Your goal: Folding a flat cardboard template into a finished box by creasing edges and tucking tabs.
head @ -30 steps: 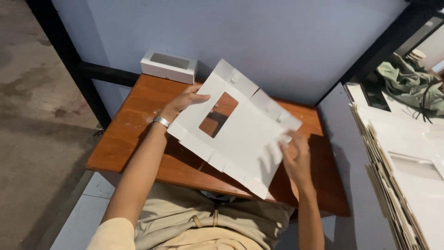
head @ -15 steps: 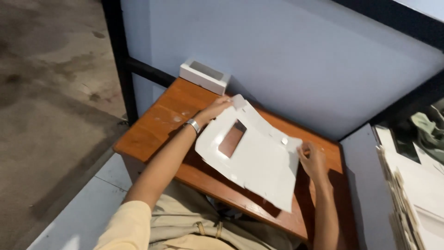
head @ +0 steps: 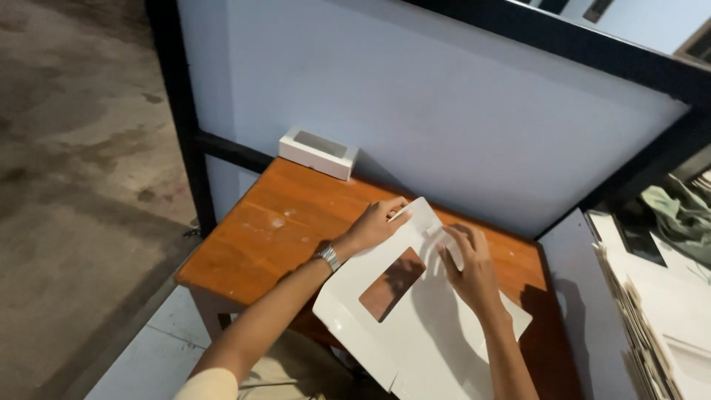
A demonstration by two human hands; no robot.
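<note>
A flat white cardboard box blank (head: 415, 326) with a rectangular window cut-out lies on the orange-brown wooden table (head: 274, 230). My left hand (head: 374, 224), a watch on its wrist, grips the blank's far left edge. My right hand (head: 466, 263) presses and pinches the far flap near the top corner. Both hands sit at the far end of the blank, close together.
A finished white windowed box (head: 318, 152) stands at the table's far left corner against the pale wall. A tall stack of flat white blanks (head: 659, 318) sits at the right. Green cloth (head: 685, 211) lies beyond it. Concrete floor spreads to the left.
The blank has come down flatter on the table. My right hand moved from its right edge up to the far flap, beside my left hand. The view swung left.
</note>
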